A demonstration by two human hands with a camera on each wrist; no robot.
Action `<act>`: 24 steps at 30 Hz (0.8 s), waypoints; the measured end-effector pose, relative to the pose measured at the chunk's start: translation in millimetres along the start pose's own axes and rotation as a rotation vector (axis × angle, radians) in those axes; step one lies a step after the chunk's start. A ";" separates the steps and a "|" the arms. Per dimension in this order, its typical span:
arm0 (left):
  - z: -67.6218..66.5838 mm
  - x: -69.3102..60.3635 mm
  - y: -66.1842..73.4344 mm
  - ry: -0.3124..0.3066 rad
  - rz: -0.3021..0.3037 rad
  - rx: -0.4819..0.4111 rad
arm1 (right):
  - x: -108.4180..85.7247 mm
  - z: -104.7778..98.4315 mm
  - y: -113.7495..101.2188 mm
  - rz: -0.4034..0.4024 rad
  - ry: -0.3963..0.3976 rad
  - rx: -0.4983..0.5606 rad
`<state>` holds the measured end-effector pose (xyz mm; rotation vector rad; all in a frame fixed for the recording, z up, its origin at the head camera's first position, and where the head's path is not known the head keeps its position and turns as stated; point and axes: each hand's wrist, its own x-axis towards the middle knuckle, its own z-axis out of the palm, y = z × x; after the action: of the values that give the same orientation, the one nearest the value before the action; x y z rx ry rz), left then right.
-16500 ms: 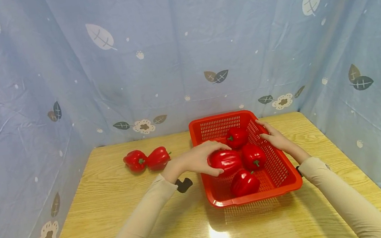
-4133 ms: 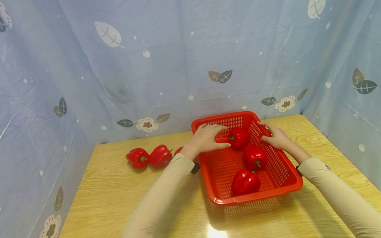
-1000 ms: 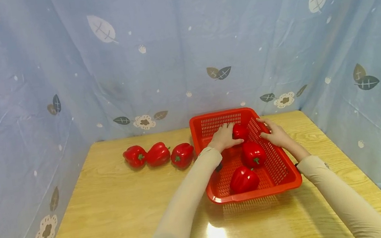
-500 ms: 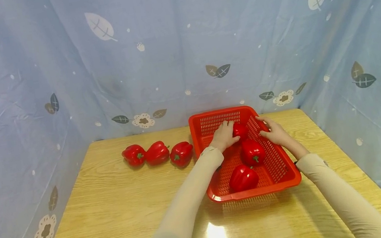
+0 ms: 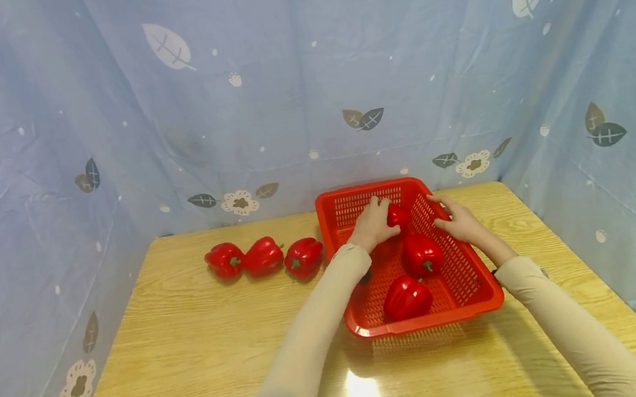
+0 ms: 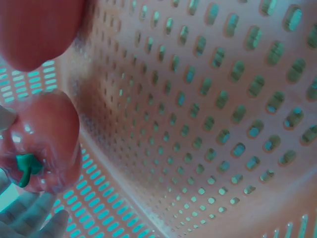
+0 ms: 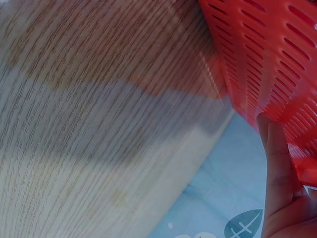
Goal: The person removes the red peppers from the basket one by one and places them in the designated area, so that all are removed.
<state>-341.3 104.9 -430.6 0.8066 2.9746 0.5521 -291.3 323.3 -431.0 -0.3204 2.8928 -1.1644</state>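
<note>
In the head view my left hand (image 5: 373, 225) reaches into a red plastic basket (image 5: 427, 324) and grips the rearmost red bell pepper (image 5: 398, 216). The left wrist view shows fingers (image 6: 25, 213) and thumb around this pepper (image 6: 47, 134), its green stem showing. Two more bell peppers lie in the basket, a middle one (image 5: 423, 254) and a front one (image 5: 407, 297). My right hand (image 5: 460, 222) holds the basket's right rim. In the right wrist view a finger (image 7: 278, 168) lies along the basket's slotted outer wall (image 7: 262, 59).
Left of the basket, three red bell peppers stand in a row on the wooden table (image 5: 193, 352): a left one (image 5: 225, 261), a middle one (image 5: 263, 257) and a right one (image 5: 305, 258). A blue patterned curtain (image 5: 255, 99) hangs around the table's back and sides.
A bell pepper that my left hand held in the basket now sits on the table, third in the row. My left hand has moved to the rear pepper. The right hand stays at the rim.
</note>
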 end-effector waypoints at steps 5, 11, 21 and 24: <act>-6.2 -0.6 -3.7 0.013 0.002 -0.019 | -0.5 -1.3 -0.4 -0.005 0.004 0.017; -12.8 -4.0 -6.2 0.035 0.014 -0.060 | -1.7 -2.3 -1.7 -0.018 0.000 0.033; -22.2 -12.8 -2.0 0.061 0.054 -0.129 | -1.0 -0.6 -3.9 -0.015 0.004 0.025; -25.4 -15.5 -1.1 0.067 0.058 -0.147 | -0.4 -0.5 -4.5 -0.008 0.009 0.028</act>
<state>-331.0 88.0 -408.4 0.8795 2.9344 0.8045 -290.1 320.5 -427.5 -0.3282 2.8823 -1.2097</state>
